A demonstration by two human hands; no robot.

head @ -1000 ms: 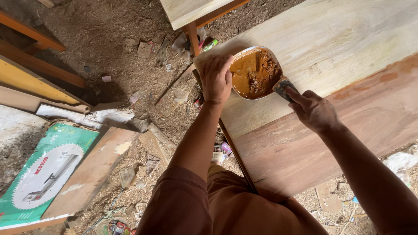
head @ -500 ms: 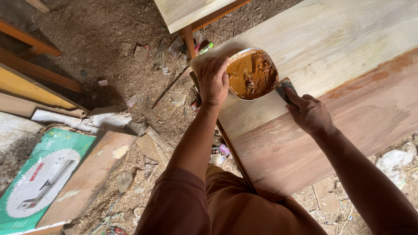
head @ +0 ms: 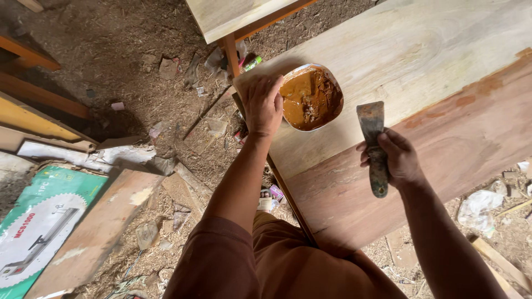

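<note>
My left hand [head: 264, 105] grips the rim of a shallow bowl [head: 310, 97] holding thick orange-brown paste. The bowl rests at the corner of a wide wooden board [head: 410, 50]. Part of the board is pale bare wood, and the nearer part [head: 443, 160] is coated reddish brown. My right hand [head: 394, 158] holds a putty knife [head: 373, 141] by its handle, blade pointing up and away from me, just right of the bowl and lifted clear of the paste.
A second pale board on reddish legs [head: 238, 16] stands beyond the bowl. The dirt floor is strewn with sawdust and scraps. Planks [head: 100, 232] and a green printed carton [head: 39, 227] lie to the left. Crumpled plastic [head: 476, 210] lies at the right.
My right hand has drawn the putty knife out of the bowl and turned its blade upright. The left hand stays on the bowl's rim.
</note>
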